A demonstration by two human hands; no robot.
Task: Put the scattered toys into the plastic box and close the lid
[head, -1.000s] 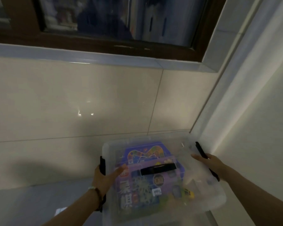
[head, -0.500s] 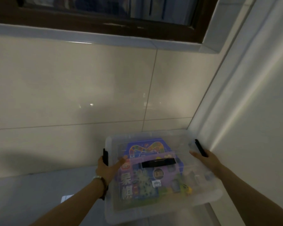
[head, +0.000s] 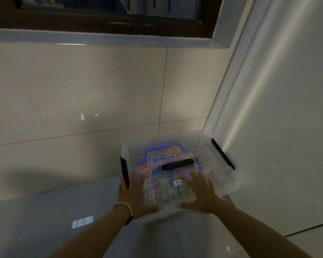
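Observation:
A clear plastic box (head: pixel 218 157) sits on the grey floor in the corner of the room, its transparent lid on top. The lid has a black handle (head: pixel 177 164) in the middle and black side latches (head: pixel 222 154) at left and right. Colourful toy boxes (head: pixel 164 155) in purple and blue show through the lid. My left hand (head: pixel 134 196) lies flat on the lid's near left part, fingers spread, beside the left latch. My right hand (head: pixel 199 194) lies flat on the near right part, fingers apart. Neither hand holds anything.
A tiled wall (head: pixel 82 101) rises behind the box, with a dark-framed window (head: pixel 110 17) above a pale sill. A white wall or door (head: pixel 287 127) stands close on the right. The grey floor (head: pixel 45 220) stretches to the left, with a small bright reflection.
Both hands have left the side latches and moved onto the near part of the lid, palms down. The box looks lower and set against the corner.

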